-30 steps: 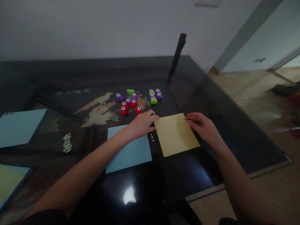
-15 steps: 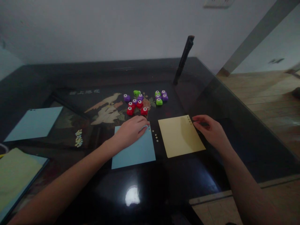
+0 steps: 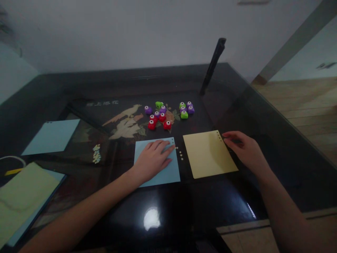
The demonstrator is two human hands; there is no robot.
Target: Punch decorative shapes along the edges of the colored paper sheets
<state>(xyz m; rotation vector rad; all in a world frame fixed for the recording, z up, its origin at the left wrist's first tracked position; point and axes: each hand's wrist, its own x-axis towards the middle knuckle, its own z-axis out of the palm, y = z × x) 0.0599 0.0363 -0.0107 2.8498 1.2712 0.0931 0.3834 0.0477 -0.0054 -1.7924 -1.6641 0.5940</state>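
My left hand (image 3: 152,160) lies flat on a blue paper sheet (image 3: 168,175), fingers slightly spread, holding nothing. Small holes show near the sheet's upper right corner, just above the fingertips. Several tiny star-shaped paper bits (image 3: 181,154) lie on the table between this sheet and a yellow paper sheet (image 3: 210,158). Beside the yellow sheet's right edge is my right hand (image 3: 243,147), its thumb and index finger bent with a narrow gap between them; nothing shows in it. The yellow sheet has a short row of holes near that edge.
Several red, purple and green craft punches (image 3: 158,117) stand behind the sheets, with another group (image 3: 186,109) to their right. A heap of paper bits (image 3: 96,154) lies left, near another blue sheet (image 3: 52,137) and a paper stack (image 3: 23,196). A black post (image 3: 213,65) rises behind.
My left hand has drawn back from the blue sheet's upper right corner and flattened onto the sheet, uncovering its holes. My right hand stays by the yellow sheet. The view has shifted slightly.
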